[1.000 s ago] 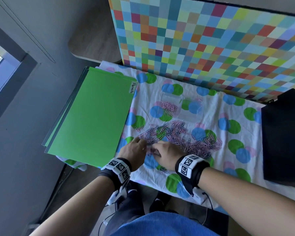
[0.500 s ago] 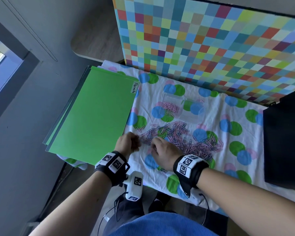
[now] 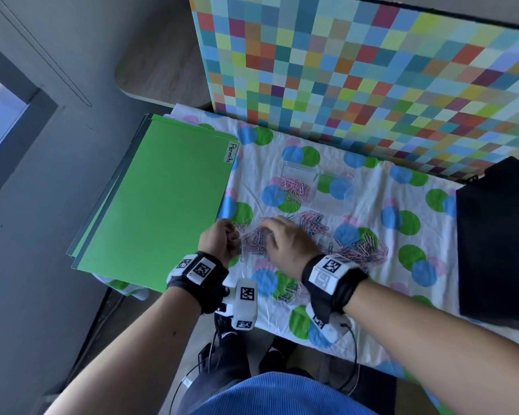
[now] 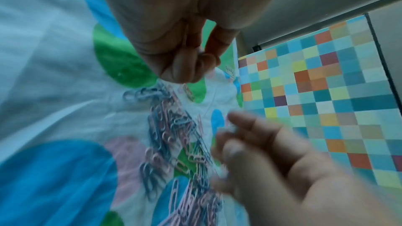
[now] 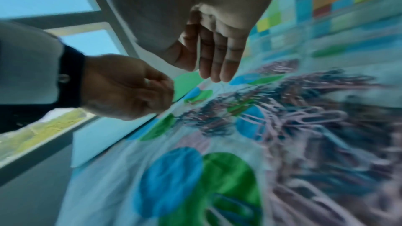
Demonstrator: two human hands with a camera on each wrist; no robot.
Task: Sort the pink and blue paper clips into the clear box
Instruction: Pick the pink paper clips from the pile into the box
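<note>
A loose pile of pink and blue paper clips (image 3: 312,226) (image 4: 174,137) (image 5: 304,109) lies on the spotted cloth. Behind it stands the clear box (image 3: 336,199), with pink clips (image 3: 295,187) in its left compartment. My left hand (image 3: 222,239) (image 4: 187,64) (image 5: 128,88) hovers at the pile's left end, its fingers curled round a few clips. My right hand (image 3: 267,224) (image 5: 215,73) (image 4: 250,137) reaches over the pile's left part, fingers straight and together, tips pointing down at the cloth. Motion blur hides whether they touch a clip.
A stack of green folders (image 3: 156,211) labelled Permits lies to the left. A chequered board (image 3: 372,85) stands behind the box. A black object (image 3: 498,241) fills the right side. A few clips (image 3: 286,292) lie near the table's front edge.
My left hand has lifted off the cloth and curled into a fist. My right hand has moved forward from the near edge over the pile.
</note>
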